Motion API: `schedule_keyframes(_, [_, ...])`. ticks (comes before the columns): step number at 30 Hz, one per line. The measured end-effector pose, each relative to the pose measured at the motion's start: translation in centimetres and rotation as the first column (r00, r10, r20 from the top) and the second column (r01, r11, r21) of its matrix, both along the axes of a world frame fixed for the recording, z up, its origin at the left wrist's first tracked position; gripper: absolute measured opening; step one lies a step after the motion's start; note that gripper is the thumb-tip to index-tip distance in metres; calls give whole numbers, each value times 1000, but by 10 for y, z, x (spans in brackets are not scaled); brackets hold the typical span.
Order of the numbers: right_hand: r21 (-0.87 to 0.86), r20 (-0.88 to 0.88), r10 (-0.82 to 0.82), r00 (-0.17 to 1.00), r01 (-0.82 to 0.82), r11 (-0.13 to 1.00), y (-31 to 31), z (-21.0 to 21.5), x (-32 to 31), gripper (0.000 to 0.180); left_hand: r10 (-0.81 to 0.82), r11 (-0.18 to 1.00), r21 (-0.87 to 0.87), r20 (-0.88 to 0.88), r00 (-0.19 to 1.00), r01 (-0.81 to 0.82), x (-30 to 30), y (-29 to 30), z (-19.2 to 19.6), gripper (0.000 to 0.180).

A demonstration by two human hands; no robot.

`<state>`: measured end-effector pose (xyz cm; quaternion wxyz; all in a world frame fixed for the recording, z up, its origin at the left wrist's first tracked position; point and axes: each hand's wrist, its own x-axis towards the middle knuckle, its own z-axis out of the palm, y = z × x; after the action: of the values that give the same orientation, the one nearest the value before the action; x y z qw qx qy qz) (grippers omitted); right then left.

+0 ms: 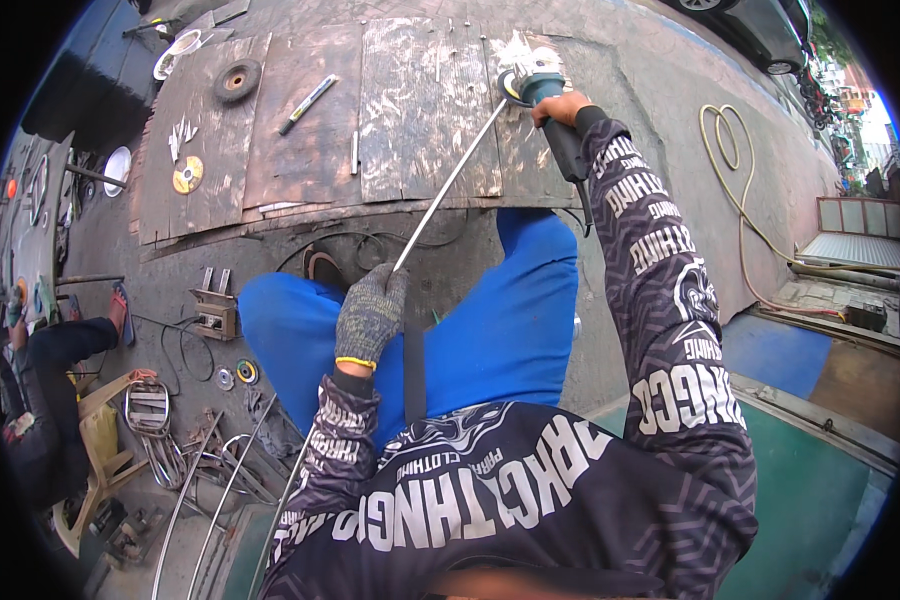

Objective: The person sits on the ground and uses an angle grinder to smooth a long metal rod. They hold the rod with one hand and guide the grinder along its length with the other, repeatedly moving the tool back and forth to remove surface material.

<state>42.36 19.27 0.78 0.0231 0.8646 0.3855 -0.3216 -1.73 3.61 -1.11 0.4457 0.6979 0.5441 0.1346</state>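
Note:
My left hand (372,318), in a grey knit glove with a yellow cuff, is closed around the near end of a thin metal rod (450,187). The rod slants up and right over a low wooden work surface (315,185). My bare right hand (562,107) grips a dark teal angle grinder (567,152) with my arm stretched out. Its round disc (511,87) is at the rod's far end; whether they touch I cannot tell. White material (530,55) lies just behind the grinder head.
On the boards lie a small wheel (237,80), a marker (308,105), a yellow disc (187,174) and a short metal piece (355,153). Bent metal tubes (215,490) and another person's leg (70,345) are at left. A hose (738,190) runs along the right.

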Motion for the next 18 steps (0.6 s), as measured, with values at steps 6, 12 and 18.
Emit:
schedule_keyframes(6, [24,24,33,999,-33,999,-52,13,-53,61,-12,997,78,-9,1000,13,-5,-10,-10,39])
schedule_keyframes(12, [112,2,129,992,-129,985,-88,5,-99,57,-26,991,128,-36,999,30,-8,-9,-26,39])
schedule_keyframes(18, [148,-56,139,989,-129,981,-110,-4,-129,73,-33,990,135,-48,998,40,-5,6,-39,41])
